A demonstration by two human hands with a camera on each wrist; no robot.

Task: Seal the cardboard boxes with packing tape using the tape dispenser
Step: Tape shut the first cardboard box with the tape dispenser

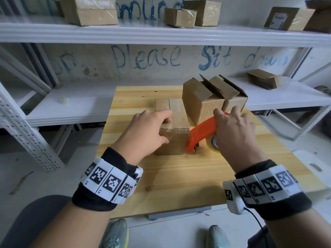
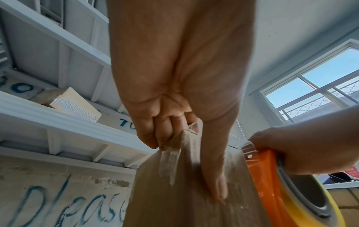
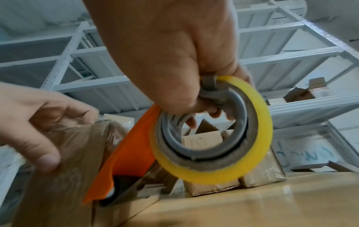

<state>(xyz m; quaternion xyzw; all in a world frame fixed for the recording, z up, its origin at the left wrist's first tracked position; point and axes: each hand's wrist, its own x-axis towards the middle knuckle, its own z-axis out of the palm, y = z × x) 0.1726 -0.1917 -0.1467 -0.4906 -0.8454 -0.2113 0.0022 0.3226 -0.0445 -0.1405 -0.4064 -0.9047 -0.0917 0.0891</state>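
We found the box (image 1: 172, 129) near the middle of the counter (image 1: 179, 176), flaps closed, a strip of clear tape (image 1: 179, 120) already laid over its top and turned down the near edge. The left hand (image 1: 150, 129) clamped that near top corner, fingers curled over the top and thumb pressed flat on the front face. The right hand (image 1: 234, 133) was wrapped around the orange dispenser (image 1: 200, 133), its nose set against the box's right side low down. We judged the step in hand to be the end of a tape run, at or close to the cut. The next move would call for tilting the blade into the tape while the left hand kept the box from sliding, then rubbing the tail down. Two more boxes (image 1: 213, 102) stood just behind with flaps still up, so most of the task seemed left. The right wrist view showed what the head view hid: the yellow roll (image 3: 211, 130) on its grey hub, fingers hooked through the core, and the dispenser's dark mouth against the cardboard. The left wrist view alone showed the thumb (image 2: 215, 173) lying straight down the taped face and wrinkles in the tape. The blade itself we could not make out in any view.
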